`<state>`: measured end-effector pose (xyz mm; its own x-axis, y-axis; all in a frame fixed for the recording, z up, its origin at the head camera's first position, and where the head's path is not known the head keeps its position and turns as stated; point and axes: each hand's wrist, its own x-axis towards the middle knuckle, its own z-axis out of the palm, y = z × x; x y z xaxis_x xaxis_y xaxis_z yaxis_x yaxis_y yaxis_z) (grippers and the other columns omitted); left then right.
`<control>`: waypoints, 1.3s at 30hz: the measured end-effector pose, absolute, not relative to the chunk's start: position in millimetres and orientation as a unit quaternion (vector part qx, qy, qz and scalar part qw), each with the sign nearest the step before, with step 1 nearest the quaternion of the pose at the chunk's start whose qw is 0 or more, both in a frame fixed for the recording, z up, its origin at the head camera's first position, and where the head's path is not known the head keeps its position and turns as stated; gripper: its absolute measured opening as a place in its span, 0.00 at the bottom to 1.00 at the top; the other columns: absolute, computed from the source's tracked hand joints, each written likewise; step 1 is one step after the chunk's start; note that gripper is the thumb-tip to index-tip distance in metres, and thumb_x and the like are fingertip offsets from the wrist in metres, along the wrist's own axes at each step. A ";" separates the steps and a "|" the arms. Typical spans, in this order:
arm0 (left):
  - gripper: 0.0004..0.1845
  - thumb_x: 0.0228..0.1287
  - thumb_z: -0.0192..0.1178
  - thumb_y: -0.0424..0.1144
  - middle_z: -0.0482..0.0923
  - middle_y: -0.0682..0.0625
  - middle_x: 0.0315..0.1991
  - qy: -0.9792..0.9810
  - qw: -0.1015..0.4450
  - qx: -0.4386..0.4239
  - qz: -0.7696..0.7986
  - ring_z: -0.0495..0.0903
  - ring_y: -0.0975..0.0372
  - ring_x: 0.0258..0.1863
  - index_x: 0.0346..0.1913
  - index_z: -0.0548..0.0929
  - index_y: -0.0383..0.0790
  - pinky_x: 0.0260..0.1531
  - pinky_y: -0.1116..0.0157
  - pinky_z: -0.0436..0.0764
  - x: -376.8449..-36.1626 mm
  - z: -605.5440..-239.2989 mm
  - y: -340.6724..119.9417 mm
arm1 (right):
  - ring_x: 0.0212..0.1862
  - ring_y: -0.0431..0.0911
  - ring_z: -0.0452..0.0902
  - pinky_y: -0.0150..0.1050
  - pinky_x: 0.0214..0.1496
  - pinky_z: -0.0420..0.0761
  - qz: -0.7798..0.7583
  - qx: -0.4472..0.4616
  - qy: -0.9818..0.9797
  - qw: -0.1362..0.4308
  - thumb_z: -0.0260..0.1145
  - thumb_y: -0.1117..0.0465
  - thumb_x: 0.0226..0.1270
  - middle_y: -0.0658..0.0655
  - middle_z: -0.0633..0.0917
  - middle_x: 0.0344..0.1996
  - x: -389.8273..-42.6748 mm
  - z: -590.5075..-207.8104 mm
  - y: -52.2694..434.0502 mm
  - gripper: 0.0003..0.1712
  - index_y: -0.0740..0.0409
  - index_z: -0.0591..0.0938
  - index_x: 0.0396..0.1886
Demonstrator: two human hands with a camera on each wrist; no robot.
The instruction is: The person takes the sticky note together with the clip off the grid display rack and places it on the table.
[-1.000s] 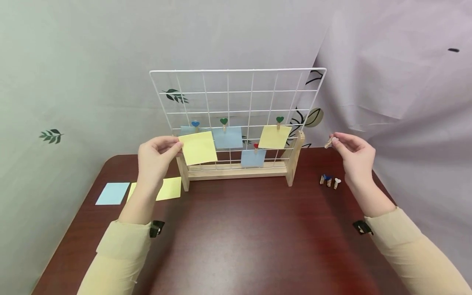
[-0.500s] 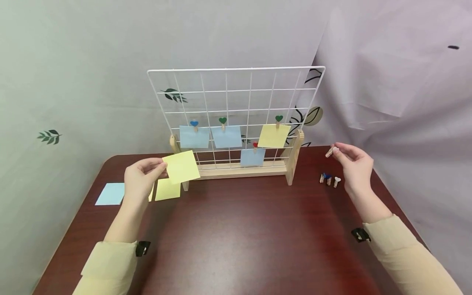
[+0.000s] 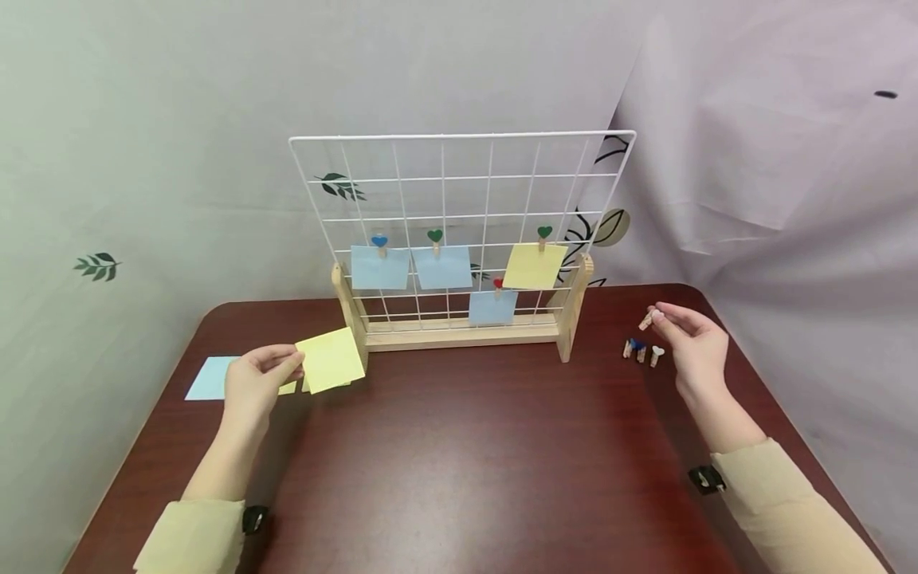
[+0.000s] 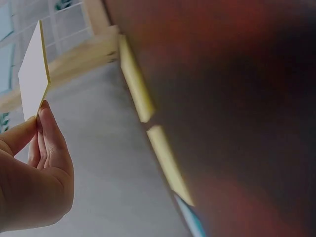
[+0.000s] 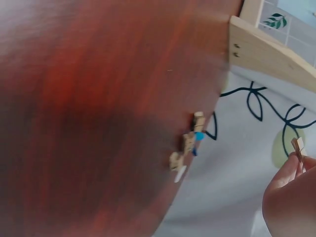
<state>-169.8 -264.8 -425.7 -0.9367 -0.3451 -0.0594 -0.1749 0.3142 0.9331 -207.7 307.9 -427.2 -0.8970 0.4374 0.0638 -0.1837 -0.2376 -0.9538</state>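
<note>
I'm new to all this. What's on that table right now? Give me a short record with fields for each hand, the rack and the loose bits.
left hand: pinches a yellow sticky note by its edge, above the table
right hand: pinches a small wooden clip
wire grid rack: upright in a wooden base, four notes clipped on with heart clips
loose clips: small cluster on the table near the right hand
loose notes: blue note flat on the table at left

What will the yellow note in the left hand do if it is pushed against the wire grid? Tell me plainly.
The yellow note is probably light and floppy: the left hand pinches it by one edge only, and the left wrist view shows it edge-on, very thin. Pushed against the wire grid, it would likely bend rather than push back. It probably needs a clip to stay up, like the hung yellow note.
</note>
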 end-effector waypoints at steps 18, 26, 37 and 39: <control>0.23 0.76 0.64 0.33 0.85 0.68 0.30 -0.827 0.028 0.171 -0.535 0.84 0.79 0.27 0.63 0.77 0.16 0.35 0.76 0.88 -151.8 -461.9 -314.1 | 0.34 0.30 0.90 0.23 0.40 0.88 0.747 -0.127 -0.629 0.173 0.70 0.75 0.70 0.41 0.94 0.29 -194.5 -450.6 331.6 0.13 0.54 0.94 0.37; 0.25 0.77 0.63 0.36 0.82 0.70 0.29 -0.850 -0.004 0.184 -0.493 0.84 0.80 0.26 0.65 0.76 0.15 0.34 0.78 0.86 -144.7 -468.2 -339.0 | 0.33 0.31 0.91 0.25 0.41 0.89 0.755 -0.111 -0.626 0.161 0.68 0.79 0.69 0.43 0.94 0.29 -189.1 -458.2 340.1 0.17 0.54 0.94 0.35; 0.25 0.78 0.62 0.36 0.85 0.65 0.33 -0.869 -0.032 0.204 -0.450 0.85 0.77 0.25 0.61 0.77 0.13 0.31 0.76 0.86 -136.3 -472.8 -378.5 | 0.34 0.31 0.91 0.25 0.40 0.88 0.753 -0.080 -0.640 0.131 0.69 0.77 0.70 0.42 0.94 0.30 -183.0 -467.9 355.4 0.17 0.52 0.94 0.36; 0.25 0.77 0.62 0.37 0.86 0.61 0.34 -0.871 -0.044 0.214 -0.439 0.85 0.76 0.25 0.61 0.78 0.13 0.42 0.66 0.90 -135.7 -472.5 -386.4 | 0.34 0.31 0.91 0.25 0.41 0.89 0.751 -0.078 -0.643 0.126 0.69 0.77 0.70 0.41 0.94 0.31 -182.6 -468.3 357.7 0.17 0.52 0.94 0.36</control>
